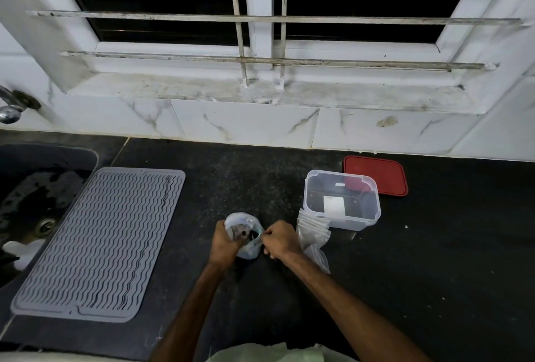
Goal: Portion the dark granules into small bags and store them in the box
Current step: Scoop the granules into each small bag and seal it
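Left grip (224, 241) clasps a crumpled clear plastic bag of dark granules (241, 219) — my right grip (279, 238) pinches its rim

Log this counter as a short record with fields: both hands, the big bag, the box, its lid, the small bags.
left hand: grips the granule bag at its side
right hand: pinches the granule bag at its mouth
granule bag: on the counter, dark contents showing
box: clear, open, no filled bags seen inside
lid: red, lying flat behind the box
small bags: clear stack lying beside the box
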`<state>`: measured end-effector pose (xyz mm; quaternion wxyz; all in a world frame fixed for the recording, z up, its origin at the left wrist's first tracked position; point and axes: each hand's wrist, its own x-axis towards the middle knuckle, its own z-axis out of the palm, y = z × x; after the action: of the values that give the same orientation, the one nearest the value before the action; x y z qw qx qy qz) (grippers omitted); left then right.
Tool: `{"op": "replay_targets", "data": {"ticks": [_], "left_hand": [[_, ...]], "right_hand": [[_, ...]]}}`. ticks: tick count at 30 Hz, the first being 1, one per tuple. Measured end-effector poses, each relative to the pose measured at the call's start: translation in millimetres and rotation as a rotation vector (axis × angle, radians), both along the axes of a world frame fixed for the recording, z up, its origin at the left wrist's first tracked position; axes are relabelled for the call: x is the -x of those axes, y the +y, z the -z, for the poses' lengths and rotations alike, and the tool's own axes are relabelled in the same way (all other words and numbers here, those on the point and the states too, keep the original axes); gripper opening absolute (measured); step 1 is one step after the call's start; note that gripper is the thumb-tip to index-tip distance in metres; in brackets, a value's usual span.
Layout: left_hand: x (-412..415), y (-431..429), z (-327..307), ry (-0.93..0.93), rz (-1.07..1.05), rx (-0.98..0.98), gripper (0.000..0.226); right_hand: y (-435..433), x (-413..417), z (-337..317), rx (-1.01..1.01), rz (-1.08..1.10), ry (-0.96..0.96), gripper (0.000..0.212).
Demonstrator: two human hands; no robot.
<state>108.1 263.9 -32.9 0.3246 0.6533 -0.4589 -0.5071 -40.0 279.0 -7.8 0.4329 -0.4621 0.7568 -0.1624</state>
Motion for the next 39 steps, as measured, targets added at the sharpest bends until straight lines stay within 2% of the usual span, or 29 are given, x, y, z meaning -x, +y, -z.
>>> {"op": "replay_targets", "data": {"ticks": [7,9,12,20,28,35,39], "left_hand": [[-1,0,-6,-0.063,0.063,0.019,0.053],[-1,-1,-9,-0.049,0.071,0.025,0.049],[1,-4,-11,-0.057,0.011,0.046,0.036],[12,1,-6,0.021,-0.141,0.015,0.032],[-2,-2,-2,0.084,-0.237,-0.032,0.034],[-5,3,-5,0.134,-0.216,-0.049,0.041],[-6,7,-14,0.095,-0.182,-0.008,0.057]], "right_hand": [[-1,0,1,-0.025,-0.005,-0.002,0.023],[0,0,2,-0.022,-0.005,-0.001,0.024],[0,0,2,-0.018,-0.006,0.014,0.025],[1,-1,8,-0.021,-0.013,-0.012,0.021],[4,9,4,-0.025,0.039,-0.167,0.018],[15,30,-41,-0.030,0.048,-0.364,0.014],[28,54,-71,0.003,0.073,-0.438,0.017]]}}
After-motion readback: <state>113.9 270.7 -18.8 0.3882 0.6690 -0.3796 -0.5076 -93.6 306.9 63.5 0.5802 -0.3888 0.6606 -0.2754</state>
